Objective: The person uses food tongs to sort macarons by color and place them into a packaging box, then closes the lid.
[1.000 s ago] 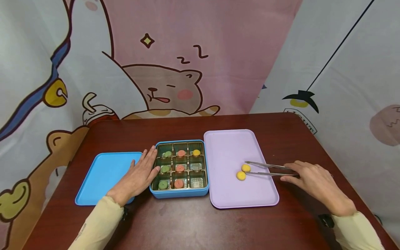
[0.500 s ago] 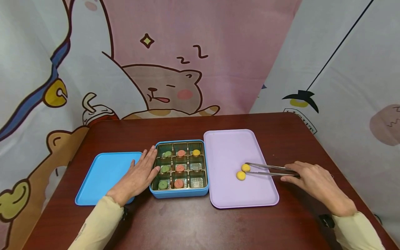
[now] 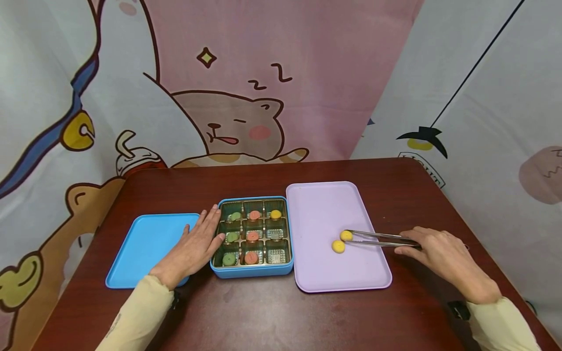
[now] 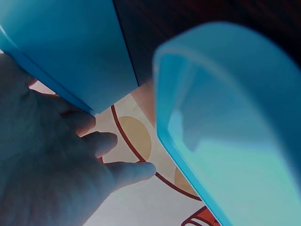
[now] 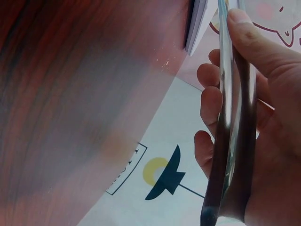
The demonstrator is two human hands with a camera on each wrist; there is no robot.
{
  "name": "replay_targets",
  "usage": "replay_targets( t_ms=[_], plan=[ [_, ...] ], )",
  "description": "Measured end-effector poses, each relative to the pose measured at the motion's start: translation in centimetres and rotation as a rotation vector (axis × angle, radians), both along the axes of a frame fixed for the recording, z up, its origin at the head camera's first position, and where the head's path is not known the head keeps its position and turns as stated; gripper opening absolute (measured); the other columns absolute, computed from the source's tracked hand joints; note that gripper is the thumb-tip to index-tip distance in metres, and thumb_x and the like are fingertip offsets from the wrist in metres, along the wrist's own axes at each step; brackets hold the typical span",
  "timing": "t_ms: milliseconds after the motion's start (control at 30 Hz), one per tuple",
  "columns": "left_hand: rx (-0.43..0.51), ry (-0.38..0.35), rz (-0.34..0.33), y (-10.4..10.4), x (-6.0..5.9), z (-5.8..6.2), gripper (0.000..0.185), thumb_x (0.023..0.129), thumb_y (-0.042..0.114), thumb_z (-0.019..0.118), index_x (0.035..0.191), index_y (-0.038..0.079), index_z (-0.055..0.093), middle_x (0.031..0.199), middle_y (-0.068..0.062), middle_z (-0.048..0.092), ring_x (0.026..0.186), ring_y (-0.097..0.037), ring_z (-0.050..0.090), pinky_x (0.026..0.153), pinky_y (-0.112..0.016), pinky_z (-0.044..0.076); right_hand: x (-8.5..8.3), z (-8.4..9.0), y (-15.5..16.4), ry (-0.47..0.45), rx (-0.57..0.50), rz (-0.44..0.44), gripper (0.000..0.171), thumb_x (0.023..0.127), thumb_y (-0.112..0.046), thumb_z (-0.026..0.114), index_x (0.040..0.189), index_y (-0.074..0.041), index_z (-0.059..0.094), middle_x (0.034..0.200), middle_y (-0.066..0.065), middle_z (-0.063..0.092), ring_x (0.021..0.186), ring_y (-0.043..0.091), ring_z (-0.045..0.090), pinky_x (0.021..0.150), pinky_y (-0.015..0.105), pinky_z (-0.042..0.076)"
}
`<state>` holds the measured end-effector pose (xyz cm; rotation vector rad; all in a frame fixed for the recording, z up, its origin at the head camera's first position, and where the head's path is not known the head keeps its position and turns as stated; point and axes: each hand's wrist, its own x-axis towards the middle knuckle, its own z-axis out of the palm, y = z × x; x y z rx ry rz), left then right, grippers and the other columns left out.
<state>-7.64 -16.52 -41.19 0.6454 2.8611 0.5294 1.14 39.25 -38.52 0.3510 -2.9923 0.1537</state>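
Note:
My right hand (image 3: 443, 256) grips a pair of metal tongs (image 5: 230, 117), thumb on one side and fingers curled round the other. In the head view the tongs' tips stand on either side of a small round yellow piece (image 3: 346, 236) on the lilac tray (image 3: 322, 204). A second yellow piece (image 3: 338, 246) lies close by, to the lower left. My left hand (image 3: 193, 248) rests with straight fingers against the left side of a blue box (image 3: 259, 273). Green pieces (image 3: 229, 259), orange pieces (image 3: 251, 258) and one yellow piece (image 3: 275, 214) sit in its gold divided insert.
A shallow blue lid (image 3: 145, 248) lies left of the box, partly under the left forearm in the head view. The lilac tray stands right beside the box on the dark wooden table (image 3: 263, 312). A printed curtain (image 3: 333, 73) hangs behind.
The tongs' arms have drawn closer together around the upper yellow piece, which has shifted very slightly. My left hand and the box have stayed put.

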Motion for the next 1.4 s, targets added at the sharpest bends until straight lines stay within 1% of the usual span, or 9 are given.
replay_targets(
  t_ms=[200, 400, 633, 833, 967, 1133, 1400],
  plan=[
    [-0.002, -0.003, 0.001, 0.0, 0.0, 0.0, 0.068, 0.113, 0.036, 0.041, 0.166, 0.004, 0.013, 0.174, -0.013, 0.006, 0.157, -0.042, 0.010, 0.113, -0.078, 0.015, 0.0, 0.0, -0.1, 0.008, -0.002, -0.001, 0.041, 0.078, -0.039, 0.090, 0.105, -0.010, 0.079, 0.089, 0.003, 0.073, 0.062, 0.014, 0.061, 0.048, 0.033, 0.045],
    [-0.010, 0.002, -0.001, 0.0, -0.1, -0.1, 0.068, 0.113, 0.037, 0.040, 0.166, 0.003, 0.013, 0.174, -0.014, 0.007, 0.157, -0.042, 0.011, 0.113, -0.078, 0.015, 0.1, 0.1, 0.1, 0.055, -0.003, 0.016, 0.040, 0.076, -0.039, 0.091, 0.104, -0.012, 0.080, 0.088, 0.002, 0.073, 0.061, 0.014, 0.060, 0.046, 0.032, 0.041],
    [-0.014, 0.004, -0.004, 0.0, -0.1, -0.1, 0.069, 0.113, 0.040, 0.038, 0.166, 0.004, 0.013, 0.174, -0.013, 0.007, 0.157, -0.042, 0.011, 0.113, -0.078, 0.016, 0.2, 0.5, 0.0, 0.086, 0.003, 0.026, 0.042, 0.076, -0.038, 0.091, 0.105, -0.011, 0.079, 0.092, 0.006, 0.074, 0.065, 0.020, 0.065, 0.046, 0.035, 0.044],
    [-0.017, 0.007, -0.002, -0.1, -0.1, -0.2, 0.068, 0.113, 0.039, 0.039, 0.167, 0.004, 0.013, 0.173, -0.014, 0.007, 0.157, -0.042, 0.012, 0.113, -0.078, 0.016, 0.3, 0.8, -0.3, 0.103, 0.001, 0.030, 0.045, 0.075, -0.037, 0.092, 0.107, -0.008, 0.079, 0.091, 0.006, 0.074, 0.064, 0.019, 0.065, 0.046, 0.034, 0.043],
    [-0.018, 0.004, 0.000, -0.1, -0.2, -0.2, 0.068, 0.113, 0.039, 0.039, 0.167, 0.004, 0.012, 0.174, -0.014, 0.007, 0.157, -0.042, 0.012, 0.113, -0.078, 0.016, 0.3, 1.0, -0.5, 0.119, -0.002, 0.036, 0.045, 0.074, -0.036, 0.092, 0.107, -0.008, 0.079, 0.092, 0.006, 0.074, 0.064, 0.019, 0.064, 0.047, 0.033, 0.044],
    [-0.017, -0.002, 0.001, 0.0, -0.2, -0.2, 0.068, 0.113, 0.038, 0.039, 0.167, 0.005, 0.012, 0.174, -0.013, 0.006, 0.157, -0.042, 0.011, 0.113, -0.078, 0.015, 0.3, 1.3, -0.8, 0.116, -0.004, 0.037, 0.046, 0.074, -0.037, 0.092, 0.107, -0.008, 0.079, 0.093, 0.007, 0.075, 0.064, 0.018, 0.065, 0.047, 0.034, 0.045],
    [-0.016, -0.002, 0.000, 0.0, -0.1, -0.2, 0.068, 0.113, 0.037, 0.039, 0.167, 0.004, 0.012, 0.174, -0.013, 0.005, 0.157, -0.042, 0.011, 0.113, -0.078, 0.015, 0.2, 1.7, -1.2, 0.100, -0.006, 0.027, 0.046, 0.076, -0.038, 0.091, 0.108, -0.008, 0.079, 0.090, 0.005, 0.074, 0.062, 0.013, 0.058, 0.048, 0.031, 0.042]
  ],
)
